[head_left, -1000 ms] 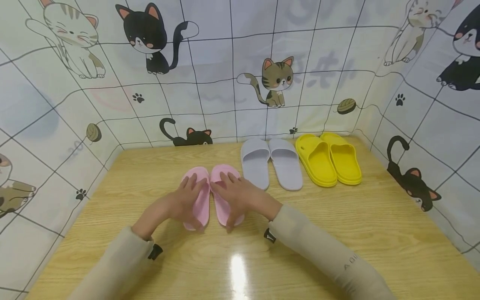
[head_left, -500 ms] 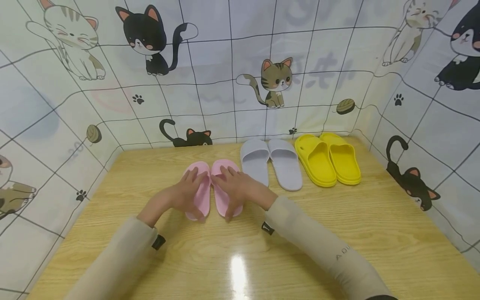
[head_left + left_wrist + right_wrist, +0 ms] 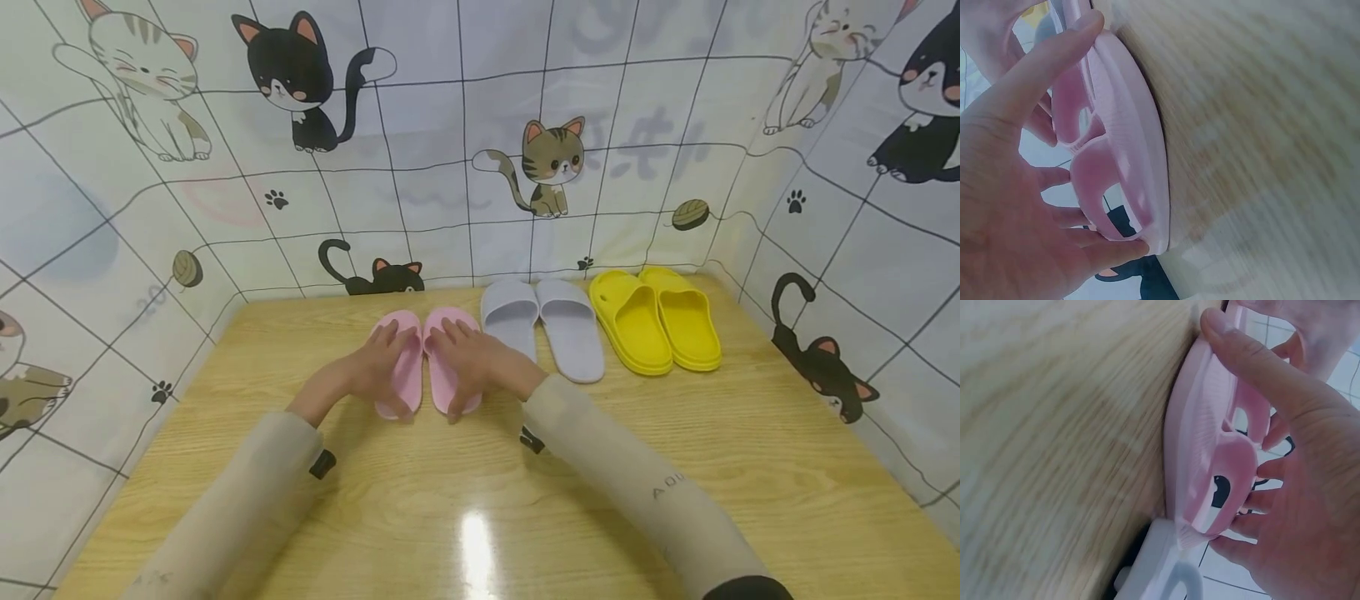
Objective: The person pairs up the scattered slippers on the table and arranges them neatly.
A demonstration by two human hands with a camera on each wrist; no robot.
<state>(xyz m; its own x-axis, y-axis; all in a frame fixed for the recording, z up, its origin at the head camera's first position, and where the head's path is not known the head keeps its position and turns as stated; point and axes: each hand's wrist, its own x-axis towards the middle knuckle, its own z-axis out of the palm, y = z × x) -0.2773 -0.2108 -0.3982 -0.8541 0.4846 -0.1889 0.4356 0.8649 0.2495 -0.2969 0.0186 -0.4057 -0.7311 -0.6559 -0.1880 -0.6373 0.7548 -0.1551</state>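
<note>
Two pink slippers stand side by side on the wooden table, toes toward the back wall. My left hand (image 3: 371, 367) grips the left pink slipper (image 3: 408, 383), and in the left wrist view its thumb sits at the heel of that slipper (image 3: 1147, 150) while the fingers spread over the strap and toe end. My right hand (image 3: 480, 362) holds the right pink slipper (image 3: 442, 383) in the same way, thumb at the heel and fingers by the strap. Seen from the right wrist, the toe end of this slipper (image 3: 1179, 431) meets the pale grey slipper (image 3: 1150, 565).
Right of the pink pair stand pale grey slippers (image 3: 572, 342), then yellow clogs (image 3: 637, 325), both near the back wall. Cat-printed wall sheeting (image 3: 420, 192) encloses the wooden table (image 3: 420, 517) at the back and both sides.
Both hands have slid the pink slippers away from me, toward the back wall, bringing them nearly level with the grey pair. The grey slippers and yellow clogs have stayed put.
</note>
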